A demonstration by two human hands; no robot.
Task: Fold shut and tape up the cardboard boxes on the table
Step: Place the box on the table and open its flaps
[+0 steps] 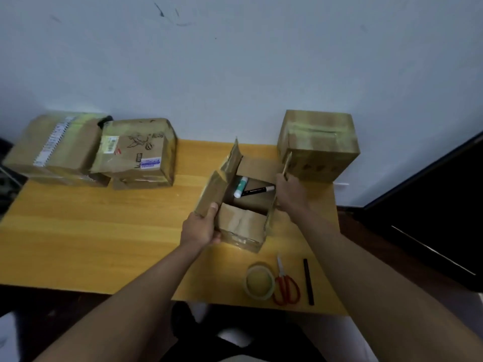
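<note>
An open cardboard box (241,226) stands on the wooden table (104,231), right of centre. Inside it lie a white glue stick (240,187) and a black marker (257,191). My left hand (202,226) grips the box's left flap, thumb on top of the cardboard. My right hand (290,194) pinches the upright right flap near its edge. The near flap is folded inward; the far-left flap stands up. A roll of clear tape (259,280) sits near the table's front edge, with red-handled scissors (285,284) beside it.
A taped box (317,145) stands at the back right, touching the open box's right flap. Two closed boxes (136,152) (55,147) sit at the back left. A black strip (308,282) lies right of the scissors. Dark furniture (431,205) borders the table's right side.
</note>
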